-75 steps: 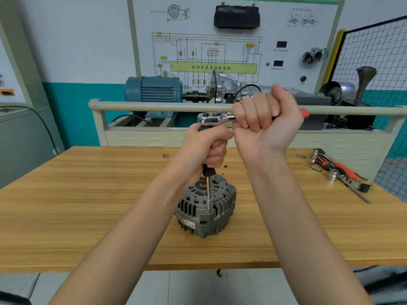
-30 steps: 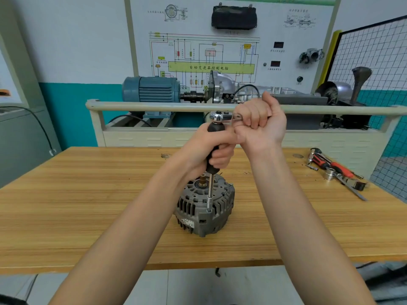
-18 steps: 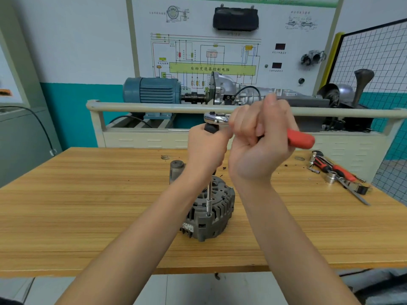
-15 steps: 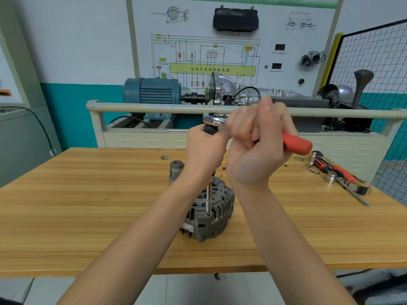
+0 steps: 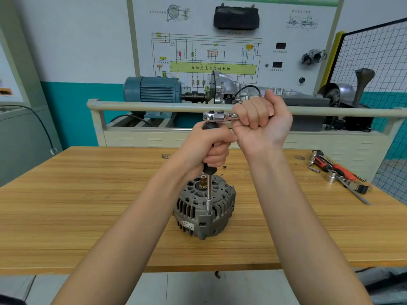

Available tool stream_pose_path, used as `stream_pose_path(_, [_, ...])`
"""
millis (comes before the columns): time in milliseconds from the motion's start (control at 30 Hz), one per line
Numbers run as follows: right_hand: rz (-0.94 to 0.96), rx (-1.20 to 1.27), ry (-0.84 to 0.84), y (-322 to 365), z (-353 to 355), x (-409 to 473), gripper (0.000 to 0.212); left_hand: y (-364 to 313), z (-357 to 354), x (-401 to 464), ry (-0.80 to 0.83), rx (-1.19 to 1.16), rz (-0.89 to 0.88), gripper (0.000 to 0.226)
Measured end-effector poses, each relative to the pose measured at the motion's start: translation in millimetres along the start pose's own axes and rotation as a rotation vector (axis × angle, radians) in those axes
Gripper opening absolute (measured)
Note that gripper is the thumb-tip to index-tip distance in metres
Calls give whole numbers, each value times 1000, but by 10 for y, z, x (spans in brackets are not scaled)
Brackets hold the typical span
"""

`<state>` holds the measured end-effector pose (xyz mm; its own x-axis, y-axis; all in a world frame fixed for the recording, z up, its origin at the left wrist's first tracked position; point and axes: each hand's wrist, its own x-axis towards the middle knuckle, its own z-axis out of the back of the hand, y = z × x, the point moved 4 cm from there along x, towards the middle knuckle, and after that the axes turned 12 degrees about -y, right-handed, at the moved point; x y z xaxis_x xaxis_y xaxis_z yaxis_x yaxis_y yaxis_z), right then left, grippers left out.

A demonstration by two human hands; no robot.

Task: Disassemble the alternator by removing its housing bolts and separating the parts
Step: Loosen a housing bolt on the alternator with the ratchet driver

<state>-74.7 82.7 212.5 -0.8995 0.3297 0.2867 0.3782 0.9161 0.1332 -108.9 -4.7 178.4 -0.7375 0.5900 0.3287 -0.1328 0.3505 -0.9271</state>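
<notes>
The alternator (image 5: 204, 208) is standing on the wooden surface (image 5: 88, 205) near its front edge, with the shaft end (image 5: 203, 181) pointing upward. A chrome extension bar (image 5: 208, 194) is standing vertically over the housing, and its socket tip is seating on a housing bolt (image 5: 209, 213) at the near rim of the casing. The left hand (image 5: 209, 148) is reaching in from the lower left with the forearm angled upward and to the right; its fingers are wrapping fully around the black grip (image 5: 208, 169) of the extension, so that only the top and bottom ends of the grip are showing. The ratchet wrench (image 5: 217, 116) is sitting horizontally on top of the extension, with its chrome head directly above the left hand. The right hand (image 5: 262, 122) is closing in a fist around the ratchet handle just beside the head, palm side facing the camera, knuckles upward, wrist bent slightly back; the handle is hidden inside the fist. The right forearm is rising steeply from the lower right edge of the view. The two hands are touching or nearly touching at the thumb side. Loose hand tools (image 5: 337, 172) with red-and-black handles are lying at the far right of the surface, well apart from the alternator. A training bench with a blue electric motor (image 5: 152, 89) is standing behind the surface.
</notes>
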Motion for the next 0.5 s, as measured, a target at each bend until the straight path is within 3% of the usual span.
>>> stream_pose_path(133, [358,-256,167,-15,-107,-261,54,8,-2,1,-331,96,-70,45])
stream_pose_path(267, [709,-416,309,-150,-195,-475,31,1,-24,9,-564,131,-194,43])
stream_pose_path(333, [682,-411,317,-146,-204,-464,33,3,-10,-2,-589,141,-226,43])
stream_pose_path(400, [514,-345,266,-86,-180,-382,45,7,21,-17,-531,136,-216,42])
stream_pose_path(500, [239,-179,88,27,-81,-190,56,-2,38,-17,-239,63,-142,38])
